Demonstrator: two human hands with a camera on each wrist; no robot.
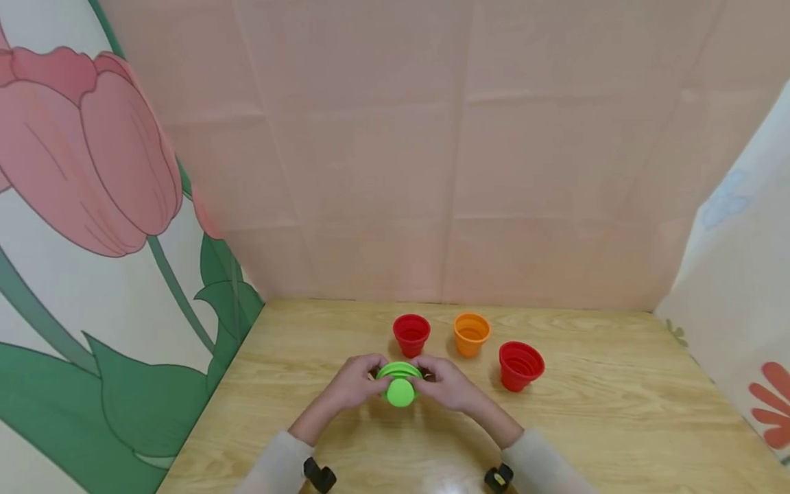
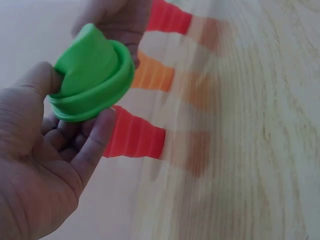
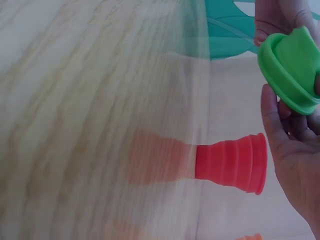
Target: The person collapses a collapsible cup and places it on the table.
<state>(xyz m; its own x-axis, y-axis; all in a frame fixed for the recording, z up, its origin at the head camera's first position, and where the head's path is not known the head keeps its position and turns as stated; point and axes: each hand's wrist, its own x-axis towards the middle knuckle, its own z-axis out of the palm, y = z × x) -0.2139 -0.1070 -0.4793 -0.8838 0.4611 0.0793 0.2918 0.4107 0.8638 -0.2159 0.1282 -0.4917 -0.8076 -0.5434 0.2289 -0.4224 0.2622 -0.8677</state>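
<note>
Both hands hold a green collapsible cup (image 1: 400, 391) above the table, its ridged wall partly folded and bent out of round. The left hand (image 1: 358, 381) grips one side, thumb on the near face and fingers beneath the rim. On the opposite side the right hand (image 1: 446, 384) pinches it the same way. In the left wrist view the green cup (image 2: 92, 75) shows a thick rolled rim and a pointed, squeezed base. Just beyond the hands stands a red cup (image 1: 411, 334), upright and fully extended.
An orange cup (image 1: 472, 335) stands upright right of that red cup. Farther right is another red cup (image 1: 520, 366). The wooden table (image 1: 617, 412) runs back to a pink cloth wall (image 1: 370, 171), with a tulip-patterned panel (image 1: 92, 158) along the left.
</note>
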